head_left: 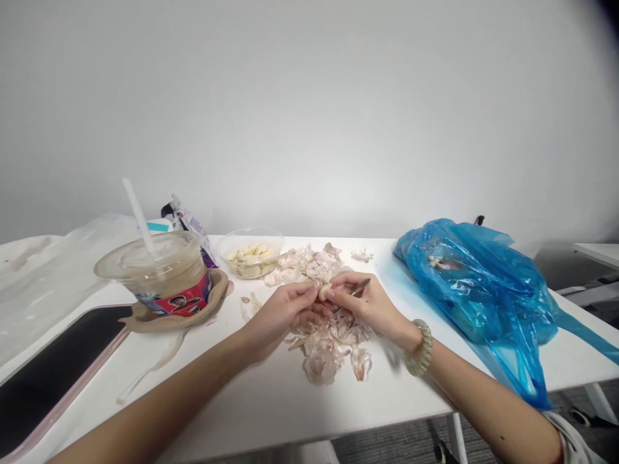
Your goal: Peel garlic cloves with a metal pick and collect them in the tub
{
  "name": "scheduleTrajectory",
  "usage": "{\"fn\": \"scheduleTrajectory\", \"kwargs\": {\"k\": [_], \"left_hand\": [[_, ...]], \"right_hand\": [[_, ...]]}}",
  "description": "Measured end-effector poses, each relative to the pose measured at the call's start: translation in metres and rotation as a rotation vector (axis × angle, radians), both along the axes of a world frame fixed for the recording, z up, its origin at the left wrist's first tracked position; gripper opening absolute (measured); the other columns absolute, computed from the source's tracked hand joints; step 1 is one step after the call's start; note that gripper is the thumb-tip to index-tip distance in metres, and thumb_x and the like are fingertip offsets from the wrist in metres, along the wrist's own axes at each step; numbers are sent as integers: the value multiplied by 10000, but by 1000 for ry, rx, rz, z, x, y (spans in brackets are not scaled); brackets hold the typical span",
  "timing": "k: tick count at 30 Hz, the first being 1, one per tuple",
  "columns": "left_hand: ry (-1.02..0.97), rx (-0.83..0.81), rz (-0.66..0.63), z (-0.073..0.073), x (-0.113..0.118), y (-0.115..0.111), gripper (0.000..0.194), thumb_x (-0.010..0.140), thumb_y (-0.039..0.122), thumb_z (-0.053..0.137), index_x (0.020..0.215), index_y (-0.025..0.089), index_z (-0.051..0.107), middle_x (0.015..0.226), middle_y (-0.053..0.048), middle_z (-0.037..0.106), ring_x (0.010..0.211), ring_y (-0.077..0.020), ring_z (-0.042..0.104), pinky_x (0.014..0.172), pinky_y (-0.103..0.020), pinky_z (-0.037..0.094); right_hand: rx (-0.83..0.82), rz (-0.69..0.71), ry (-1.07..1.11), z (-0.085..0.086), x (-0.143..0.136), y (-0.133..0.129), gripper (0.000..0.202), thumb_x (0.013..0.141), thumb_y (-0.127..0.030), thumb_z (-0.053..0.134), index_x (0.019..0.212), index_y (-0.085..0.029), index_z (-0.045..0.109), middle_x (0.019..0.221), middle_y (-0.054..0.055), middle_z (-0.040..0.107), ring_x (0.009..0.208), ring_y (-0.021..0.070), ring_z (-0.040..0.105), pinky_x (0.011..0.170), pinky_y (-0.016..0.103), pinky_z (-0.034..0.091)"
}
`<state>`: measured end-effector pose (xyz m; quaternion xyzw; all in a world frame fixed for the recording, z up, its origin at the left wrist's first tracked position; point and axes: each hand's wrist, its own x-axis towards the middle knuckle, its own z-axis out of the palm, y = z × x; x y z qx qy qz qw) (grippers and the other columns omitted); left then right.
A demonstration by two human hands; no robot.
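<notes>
Over a heap of papery garlic skins [333, 345], both my hands meet at a pale garlic clove [324, 292]. My left hand [290, 309] is closed, pinching the clove between thumb and fingers. Closed too, my right hand [360, 299] has its thumb and forefinger at the clove's other side. A slim dark tool [360, 287] sticks out from the right hand's grip; its exact kind is unclear. More garlic skins [314, 263] lie just behind the hands. Peeled cloves [254, 253] fill part of a clear plastic bowl [278, 241] at the back.
To the left stands a lidded drink cup [181, 296] with a straw [138, 216], in a cardboard holder [220, 293]. A dark-screened tablet [58, 367] lies at front left. Clear plastic [62, 264] spreads behind it. On the right rests a blue plastic bag [483, 290].
</notes>
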<state>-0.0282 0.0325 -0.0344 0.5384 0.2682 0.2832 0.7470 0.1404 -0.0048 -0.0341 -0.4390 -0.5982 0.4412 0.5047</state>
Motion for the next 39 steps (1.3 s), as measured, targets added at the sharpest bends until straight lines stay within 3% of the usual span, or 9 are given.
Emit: {"fn": "scheduleTrajectory", "kwargs": {"k": [6, 21, 26, 31, 39], "left_hand": [[48, 170, 49, -4, 0, 1, 258, 827, 352, 567, 772, 139, 701, 694, -34, 654, 595, -95, 542, 578, -198, 433], [-79, -6, 122, -3, 0, 5, 122, 833, 216, 578, 839, 131, 665, 785, -60, 687, 777, -115, 634, 706, -171, 504], [-115, -53, 208, -1, -1, 9, 71, 827, 184, 583, 839, 130, 628, 853, -62, 672, 816, -122, 643, 636, -146, 507], [-131, -67, 205, 0, -2, 9, 48, 834, 168, 575, 860, 131, 589, 863, -75, 668, 811, -116, 643, 609, -139, 506], [-202, -78, 186, 0, -2, 7, 50, 808, 128, 605, 841, 138, 569, 854, -56, 665, 788, -115, 653, 602, -143, 523]], "right_hand": [[-76, -15, 54, -2, 3, 1, 217, 698, -367, 713, 749, -172, 631, 565, -33, 587, 428, 52, 431, 397, 175, 313], [-97, -47, 129, -1, 3, 3, 234, 705, -360, 714, 833, -186, 624, 633, -18, 609, 439, 63, 470, 425, 191, 351], [-15, -164, 187, 3, 3, 3, 185, 741, -329, 689, 832, -180, 627, 537, -33, 570, 500, 86, 501, 497, 203, 379], [77, -154, 285, 1, 5, 3, 118, 800, -301, 632, 825, -185, 622, 628, -17, 601, 584, 87, 515, 573, 205, 410], [189, -162, 167, 3, 3, -1, 129, 799, -284, 631, 899, -203, 625, 762, 10, 658, 687, 123, 625, 657, 245, 510]]}}
